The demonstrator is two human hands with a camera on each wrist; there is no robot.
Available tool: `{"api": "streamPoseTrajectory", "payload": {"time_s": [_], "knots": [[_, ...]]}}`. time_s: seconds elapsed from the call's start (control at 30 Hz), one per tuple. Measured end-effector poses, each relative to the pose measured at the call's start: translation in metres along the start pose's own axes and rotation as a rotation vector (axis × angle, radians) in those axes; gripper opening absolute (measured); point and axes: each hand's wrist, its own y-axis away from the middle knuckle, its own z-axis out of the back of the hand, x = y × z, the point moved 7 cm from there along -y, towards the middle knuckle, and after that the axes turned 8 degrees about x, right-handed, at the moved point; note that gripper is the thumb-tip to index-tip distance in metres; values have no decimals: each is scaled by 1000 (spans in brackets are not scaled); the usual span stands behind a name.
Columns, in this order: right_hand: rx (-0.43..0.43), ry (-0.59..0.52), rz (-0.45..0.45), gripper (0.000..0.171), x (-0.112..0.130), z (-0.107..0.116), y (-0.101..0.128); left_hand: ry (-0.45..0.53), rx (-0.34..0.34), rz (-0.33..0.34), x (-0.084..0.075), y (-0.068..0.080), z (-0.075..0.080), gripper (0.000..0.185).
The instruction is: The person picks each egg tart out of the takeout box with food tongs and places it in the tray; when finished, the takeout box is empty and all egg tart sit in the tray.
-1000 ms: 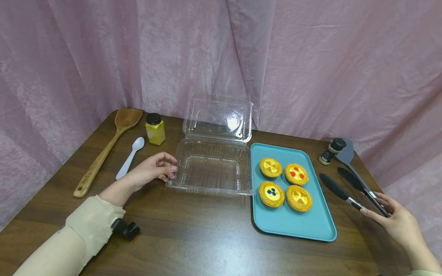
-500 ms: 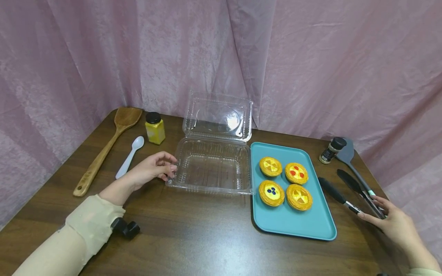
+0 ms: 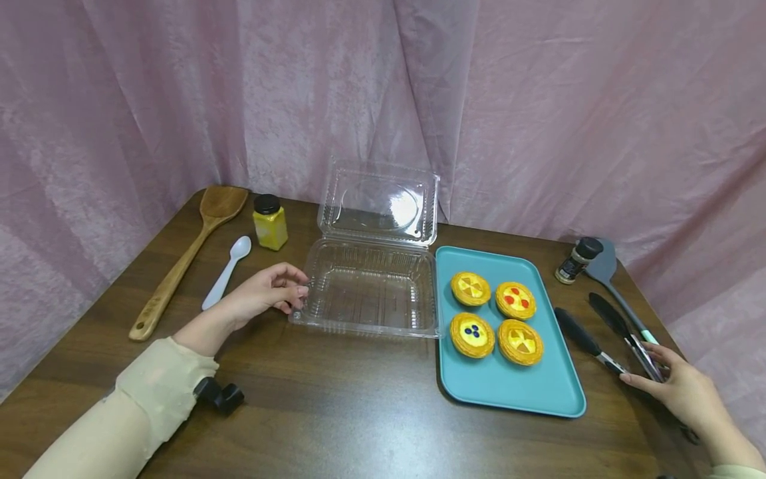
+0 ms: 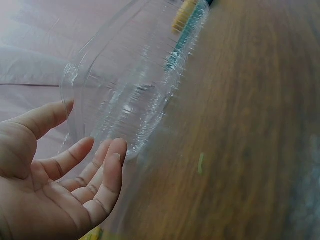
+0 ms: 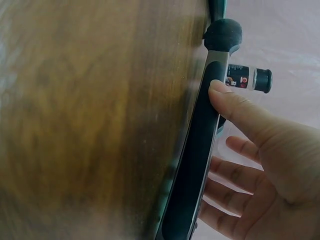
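Note:
My left hand (image 3: pixel 296 293) rests at the left rim of an open clear plastic clamshell box (image 3: pixel 368 289), whose lid (image 3: pixel 378 207) stands up behind it. In the left wrist view the left hand's (image 4: pixel 85 135) relaxed fingers touch the box's (image 4: pixel 135 95) corner. My right hand (image 3: pixel 649 369) lies over the handle end of black tongs (image 3: pixel 583 332) flat on the table. In the right wrist view the right hand's (image 5: pixel 225 115) thumb presses one arm of the tongs (image 5: pixel 197 150), with straight fingers behind. Several fruit tarts (image 3: pixel 497 319) sit on a teal tray (image 3: pixel 520 392).
A wooden spatula (image 3: pixel 185 259), a white spoon (image 3: pixel 227 271) and a yellow jar (image 3: pixel 269 223) lie at the back left. A small spice bottle (image 3: pixel 577 259) and a grey spatula (image 3: pixel 604 266) sit beyond the tongs. Pink curtain hangs behind the brown table (image 3: pixel 359 412).
My right hand has slid slightly nearer along the tongs' handles and settled on them. The left hand and the box have stayed put.

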Motion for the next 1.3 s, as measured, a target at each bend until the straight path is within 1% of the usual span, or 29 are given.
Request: {"api": "streamPoseTrajectory", "payload": {"time_s": [0.1, 0.23, 0.3, 0.47, 0.6, 0.67, 0.7, 0.83, 0.9, 1.03, 1.13, 1.23, 1.3], "knots": [[4, -2, 0, 87, 1, -1, -1, -1, -3, 2, 1, 1, 1, 48], [-26, 3, 21, 84, 4, 0, 0, -3, -6, 5, 3, 1, 3, 48], [-28, 1, 26, 83, 5, 1, -1, -7, -8, 1, 3, 1, 3, 48], [-2, -5, 24, 83, 9, 4, 1, -21, -14, -5, 3, 1, 4, 47], [-32, 11, 23, 81, 15, 11, 4, -45, -21, -4, 2, 2, 6, 48], [-67, 9, 36, 77, 20, 15, 5, -69, -33, -4, 2, 3, 8, 49], [-91, 7, 44, 73, 23, 18, 5, -84, -40, -3, 1, 4, 9, 49], [-147, -5, 99, 64, 36, 22, 5, -139, -79, -14, -2, 6, 13, 49], [-172, -12, 132, 63, 43, 25, 4, -175, -109, -19, -6, 8, 15, 49], [-218, -32, 203, 62, 60, 31, 2, -288, -172, -35, -17, 11, 19, 50], [-236, -53, 267, 62, 76, 36, -1, -378, -194, -52, -24, 13, 21, 51], [-234, -69, 323, 63, 94, 38, -6, -454, -215, -69, -26, 13, 23, 55], [-223, -74, 345, 64, 106, 37, -10, -536, -240, -86, -27, 12, 25, 59]]}}
